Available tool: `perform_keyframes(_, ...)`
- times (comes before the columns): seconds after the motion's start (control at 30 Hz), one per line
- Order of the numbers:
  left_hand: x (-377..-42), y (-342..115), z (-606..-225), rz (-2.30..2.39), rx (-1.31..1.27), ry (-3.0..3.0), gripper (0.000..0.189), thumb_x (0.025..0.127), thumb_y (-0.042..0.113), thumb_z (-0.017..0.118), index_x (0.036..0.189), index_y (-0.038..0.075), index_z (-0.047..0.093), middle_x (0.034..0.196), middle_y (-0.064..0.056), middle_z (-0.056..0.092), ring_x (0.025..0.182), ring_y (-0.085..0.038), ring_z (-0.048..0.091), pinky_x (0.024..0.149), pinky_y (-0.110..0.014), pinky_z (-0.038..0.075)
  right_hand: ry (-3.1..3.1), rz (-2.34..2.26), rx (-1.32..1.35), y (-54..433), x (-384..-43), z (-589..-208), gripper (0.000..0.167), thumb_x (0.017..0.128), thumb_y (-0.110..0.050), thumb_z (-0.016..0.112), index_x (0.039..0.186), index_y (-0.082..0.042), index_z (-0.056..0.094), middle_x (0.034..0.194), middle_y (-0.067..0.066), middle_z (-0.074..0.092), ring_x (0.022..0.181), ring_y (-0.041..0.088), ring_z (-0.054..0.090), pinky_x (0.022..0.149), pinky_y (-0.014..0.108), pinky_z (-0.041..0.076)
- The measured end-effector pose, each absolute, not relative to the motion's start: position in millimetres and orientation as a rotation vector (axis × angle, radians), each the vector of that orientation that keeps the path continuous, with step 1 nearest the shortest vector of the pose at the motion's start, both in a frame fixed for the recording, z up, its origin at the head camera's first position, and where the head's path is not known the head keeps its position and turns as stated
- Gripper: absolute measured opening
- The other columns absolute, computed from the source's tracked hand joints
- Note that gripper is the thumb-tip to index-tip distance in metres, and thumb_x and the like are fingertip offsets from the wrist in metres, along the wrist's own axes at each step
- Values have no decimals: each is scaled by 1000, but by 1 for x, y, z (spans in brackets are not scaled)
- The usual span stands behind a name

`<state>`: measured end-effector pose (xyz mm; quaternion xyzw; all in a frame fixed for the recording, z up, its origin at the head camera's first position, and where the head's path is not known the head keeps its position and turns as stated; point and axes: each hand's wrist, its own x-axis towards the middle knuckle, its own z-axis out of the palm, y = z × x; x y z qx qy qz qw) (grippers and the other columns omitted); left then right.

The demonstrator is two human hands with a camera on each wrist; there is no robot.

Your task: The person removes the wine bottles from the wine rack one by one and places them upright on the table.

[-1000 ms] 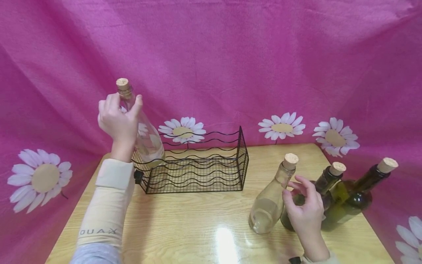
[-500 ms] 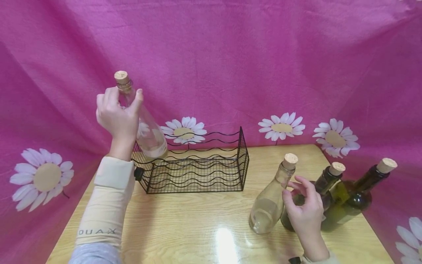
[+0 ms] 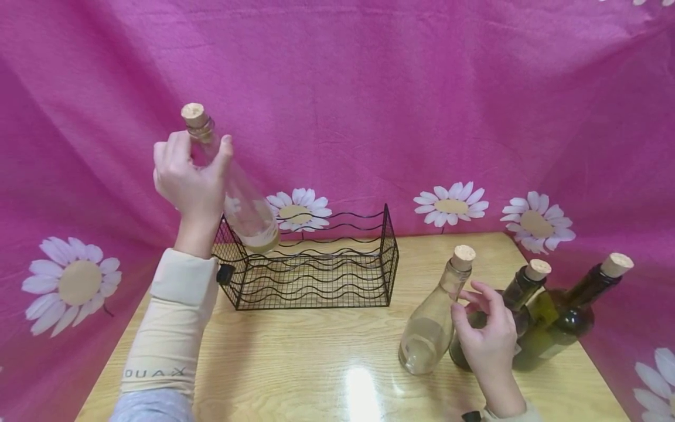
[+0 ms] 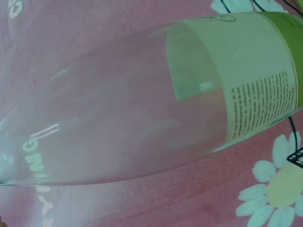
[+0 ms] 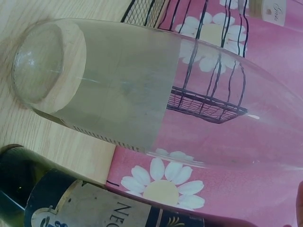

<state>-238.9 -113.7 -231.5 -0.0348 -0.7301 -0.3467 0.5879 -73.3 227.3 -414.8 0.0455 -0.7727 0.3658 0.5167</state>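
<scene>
Raised over the left part of the black wire rack (image 3: 311,281), my left hand (image 3: 190,176) grips a clear glass bottle (image 3: 250,220) by its neck. The bottle is corked and tilted, its base toward the lower right, overlapping the rack's wavy rails in the head view. Its pale label (image 4: 255,71) shows in the left wrist view. On the right, my right hand (image 3: 487,331) has loosely bent fingers at the right side of a second clear corked bottle (image 3: 427,337), which stands on the table. Behind those fingers, a dark corked bottle (image 3: 519,287) is partly hidden.
A green corked bottle (image 3: 554,328) stands at the table's right side. Pink cloth (image 3: 337,117) with daisies hangs behind and beside the wooden table (image 3: 295,363). The rack's mesh end panel (image 3: 389,258) rises at its right.
My left hand has lifted the clear bottle slightly, and its base has swung rightward and up over the rack. The right hand and the standing bottles stay where they were.
</scene>
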Motion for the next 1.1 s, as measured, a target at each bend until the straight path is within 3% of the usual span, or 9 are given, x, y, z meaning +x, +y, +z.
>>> perform_keyframes(0.13,-234,-110,-226,-828,-94,-1687,50,72,48,62,76,-1,60,73,-12,57,70,-28,41,60,-35,31,-1860,881,104,227,-73,-415,41,76,-23,61,99,10,55,79,5,67,68,-10,47,72,21,30)
perform_keyframes(0.4,-224,-103,-217,-859,-124,-1692,47,72,46,61,73,-1,58,68,-10,51,68,-23,38,59,-30,28,-1867,901,94,226,-73,-415,38,72,-16,62,100,10,55,85,-10,65,67,-10,47,71,22,29)
perform_keyframes(0.83,-209,-100,-213,-864,-162,-1726,49,70,48,60,67,0,53,64,-10,46,68,-25,38,58,-29,25,-1877,918,81,225,-73,-416,38,72,-14,63,102,8,55,89,-19,61,68,-10,47,71,22,29)
perform_keyframes(1.1,-200,-98,-216,-874,-189,-1760,55,70,54,54,67,-1,52,63,-10,47,66,-19,36,58,-27,25,-1866,925,88,224,-72,-414,36,73,-14,63,100,10,55,88,-18,62,67,-10,47,69,21,30)
